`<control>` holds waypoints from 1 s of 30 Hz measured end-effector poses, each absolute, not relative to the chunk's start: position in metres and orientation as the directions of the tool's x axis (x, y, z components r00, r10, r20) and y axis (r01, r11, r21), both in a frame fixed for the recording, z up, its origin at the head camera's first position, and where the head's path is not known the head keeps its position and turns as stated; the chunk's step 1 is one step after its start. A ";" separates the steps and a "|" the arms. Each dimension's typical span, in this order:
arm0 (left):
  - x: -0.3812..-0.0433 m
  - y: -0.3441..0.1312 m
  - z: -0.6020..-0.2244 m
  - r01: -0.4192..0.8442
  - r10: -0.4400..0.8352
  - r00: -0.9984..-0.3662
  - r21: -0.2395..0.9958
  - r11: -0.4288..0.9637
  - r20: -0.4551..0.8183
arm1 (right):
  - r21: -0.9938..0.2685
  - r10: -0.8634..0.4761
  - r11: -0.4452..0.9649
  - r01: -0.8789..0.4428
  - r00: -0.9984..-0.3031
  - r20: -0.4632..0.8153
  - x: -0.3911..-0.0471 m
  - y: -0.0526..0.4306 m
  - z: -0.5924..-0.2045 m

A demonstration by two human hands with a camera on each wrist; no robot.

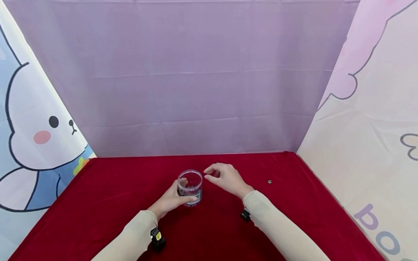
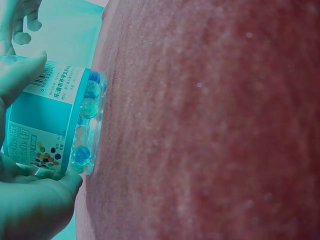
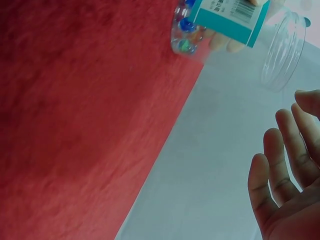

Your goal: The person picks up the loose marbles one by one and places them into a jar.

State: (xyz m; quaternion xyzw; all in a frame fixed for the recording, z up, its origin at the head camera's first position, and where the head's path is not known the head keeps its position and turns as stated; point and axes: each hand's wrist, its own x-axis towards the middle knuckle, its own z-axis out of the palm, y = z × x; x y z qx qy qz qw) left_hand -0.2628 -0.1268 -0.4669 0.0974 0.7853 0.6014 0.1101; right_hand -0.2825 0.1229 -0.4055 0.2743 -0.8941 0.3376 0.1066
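My left hand [image 1: 171, 199] grips a clear plastic jar [image 1: 190, 186] by its side, thumb across the label. The jar has no lid on and stands upright at the middle of the cloth. Several glass marbles [image 2: 90, 107], some with blue and green in them, lie in its bottom. My right hand [image 1: 226, 177] hovers just right of the jar's rim, apart from it. Its fingers are loosely bent, and nothing shows between them. To the right on the cloth lies a small round greenish marble [image 1: 269, 181]. A small dark teal thing [image 3: 307, 22] shows by the rim, too unclear to name.
A red cloth [image 1: 107, 203] covers the table. Behind it hangs a purple curtain [image 1: 196, 79]. Printed cartoon sheets stand at the left [image 1: 29, 127] and right [image 1: 369, 145]. A small black device [image 1: 158, 239] sits on the left wrist, another [image 1: 245, 215] on the right.
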 end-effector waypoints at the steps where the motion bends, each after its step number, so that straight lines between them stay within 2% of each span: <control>1: -0.263 -0.127 -0.467 0.019 0.286 -0.956 0.965 0.261 -0.058 | -0.546 -0.414 0.626 -0.557 -0.831 0.372 -0.282 0.126 -0.406; 30: -0.262 -0.126 -0.465 0.019 0.286 -0.956 0.962 0.272 -0.062 | -0.583 -0.312 0.678 -0.449 -0.893 0.325 -0.282 0.183 -0.422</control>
